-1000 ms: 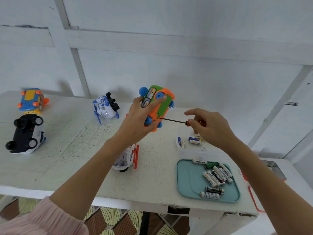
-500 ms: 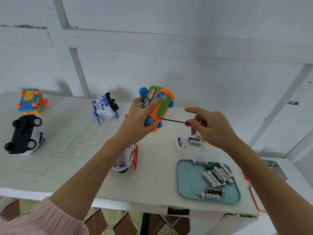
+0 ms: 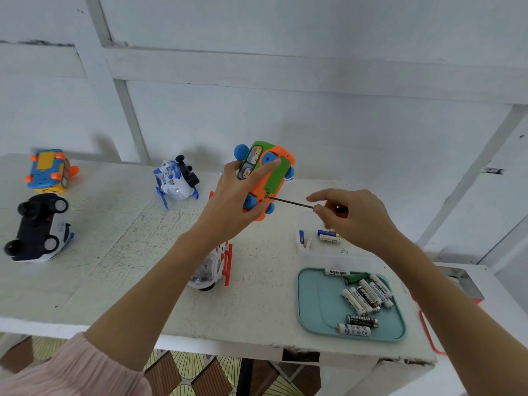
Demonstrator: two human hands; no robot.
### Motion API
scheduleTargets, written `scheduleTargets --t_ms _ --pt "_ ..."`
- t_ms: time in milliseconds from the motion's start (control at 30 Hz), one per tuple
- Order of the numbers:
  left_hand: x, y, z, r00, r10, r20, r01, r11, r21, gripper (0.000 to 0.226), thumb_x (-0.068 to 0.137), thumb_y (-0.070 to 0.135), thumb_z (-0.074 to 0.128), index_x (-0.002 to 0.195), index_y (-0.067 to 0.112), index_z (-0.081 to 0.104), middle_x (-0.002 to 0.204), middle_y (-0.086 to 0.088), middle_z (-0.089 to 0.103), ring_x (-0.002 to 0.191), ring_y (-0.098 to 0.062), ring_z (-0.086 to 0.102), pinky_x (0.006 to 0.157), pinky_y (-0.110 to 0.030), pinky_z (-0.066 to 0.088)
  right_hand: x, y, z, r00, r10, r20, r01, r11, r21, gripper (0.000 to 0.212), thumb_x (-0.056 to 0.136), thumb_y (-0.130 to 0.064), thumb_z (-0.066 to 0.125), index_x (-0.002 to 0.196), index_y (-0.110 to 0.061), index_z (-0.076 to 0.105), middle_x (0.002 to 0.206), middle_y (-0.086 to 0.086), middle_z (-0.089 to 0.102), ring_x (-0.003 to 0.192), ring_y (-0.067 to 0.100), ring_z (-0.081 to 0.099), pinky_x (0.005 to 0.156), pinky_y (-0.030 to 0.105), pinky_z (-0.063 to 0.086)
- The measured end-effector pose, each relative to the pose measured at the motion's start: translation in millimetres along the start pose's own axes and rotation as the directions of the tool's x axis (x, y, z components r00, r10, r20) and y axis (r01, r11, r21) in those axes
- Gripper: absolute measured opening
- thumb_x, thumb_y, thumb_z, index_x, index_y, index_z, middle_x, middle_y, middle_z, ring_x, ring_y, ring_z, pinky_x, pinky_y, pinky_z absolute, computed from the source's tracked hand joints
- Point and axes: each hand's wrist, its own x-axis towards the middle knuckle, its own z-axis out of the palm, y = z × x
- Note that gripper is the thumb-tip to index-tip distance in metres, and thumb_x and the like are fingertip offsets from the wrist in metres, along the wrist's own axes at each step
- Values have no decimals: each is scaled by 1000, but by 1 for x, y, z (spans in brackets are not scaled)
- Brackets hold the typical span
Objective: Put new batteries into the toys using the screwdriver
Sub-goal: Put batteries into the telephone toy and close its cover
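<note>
My left hand (image 3: 231, 201) grips an orange and green toy car (image 3: 271, 172) with blue wheels, held up above the table with its underside turned to the right. My right hand (image 3: 354, 218) pinches the red handle of a thin screwdriver (image 3: 291, 202). The screwdriver's tip sits at the lower edge of the green battery cover. A teal tray (image 3: 317, 310) at the front right holds several AA batteries (image 3: 365, 298). Behind it a clear box (image 3: 314, 252) holds a few more batteries.
On the white table (image 3: 114, 252) lie a blue and orange toy (image 3: 48, 170), a black and white car (image 3: 40, 227), a white and blue plane toy (image 3: 177, 181) and a white and red toy (image 3: 214, 270) under my left forearm. A white wall stands behind.
My right hand's fingers have shifted slightly on the screwdriver handle. The toy car and left hand have stayed in place.
</note>
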Motion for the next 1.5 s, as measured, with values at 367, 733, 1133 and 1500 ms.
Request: scheduleTargets --t_ms 367,733,1133,1500 --pt "-1 2 1 1000 8 -9 -8 1000 -12 67 88 27 61 138 53 25 136 -12 25 116 -28 41 95 -35 43 -1 5 0 1000 -12 4 11 997 73 24 84 -27 64 108 -27 65 72 -13 66 56 -2 53 62 23 40" --pt "-2 8 -1 999 -28 17 28 999 -32 64 81 37 51 133 57 19 137 -12 24 115 -30 44 97 -41 47 -2 4 -3 998 -61 2 61 997 56 45 74 -5 70 113 -23 58 78 -14 51 55 0 45 64 27 44" --pt "-12 10 30 958 -285 -44 233 855 -463 70 80 31 63 131 59 24 121 -11 42 100 -19 56 83 -18 51 -15 12 7 999 -41 -3 41 996 81 21 86 -21 63 103 -33 69 73 -19 56 63 -4 51 61 24 38" --pt "-28 17 56 927 -376 7 288 699 -655 67 91 -3 55 137 34 24 111 13 50 86 11 60 68 -14 53 -27 14 25 997 -73 1 73 995 62 21 88 -15 61 105 -24 70 75 -12 55 59 -2 43 60 32 45"
